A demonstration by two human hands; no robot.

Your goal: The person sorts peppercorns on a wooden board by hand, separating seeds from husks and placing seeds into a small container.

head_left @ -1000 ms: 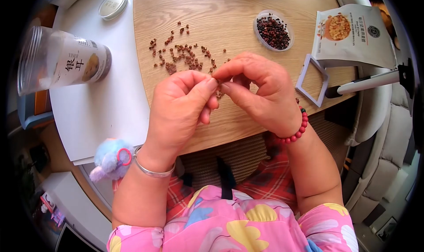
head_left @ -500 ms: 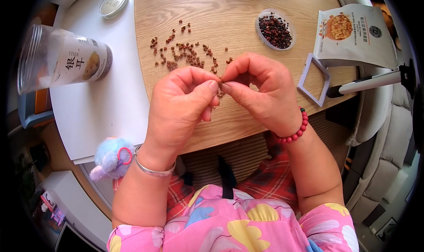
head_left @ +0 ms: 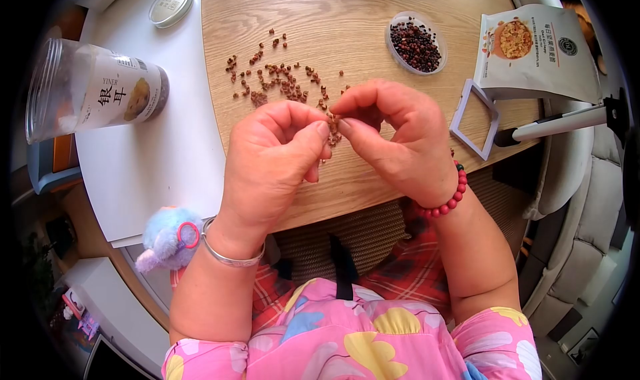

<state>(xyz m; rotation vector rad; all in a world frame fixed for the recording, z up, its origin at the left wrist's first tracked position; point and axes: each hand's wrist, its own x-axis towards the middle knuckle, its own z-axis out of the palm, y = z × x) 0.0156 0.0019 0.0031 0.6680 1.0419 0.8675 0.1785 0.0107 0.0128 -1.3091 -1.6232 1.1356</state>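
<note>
Two bare hands, left hand point(head_left: 277, 147) and right hand point(head_left: 400, 137), fingertips close together above one pale wood-grain bench point(head_left: 320, 20); whether either grip is clenched on anything cannot be told. On it, uncountable reddish-brown dried peppercorns point(head_left: 288, 87), partly hidden by fingers. One round clear plastic tub point(head_left: 389, 50) of red-black grains point(head_left: 415, 47) stands beyond the right hand

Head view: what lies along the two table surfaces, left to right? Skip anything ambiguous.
Labelled clear jar → scattered reddish-brown pods → round tub of dark grains → printed pouch.
</note>
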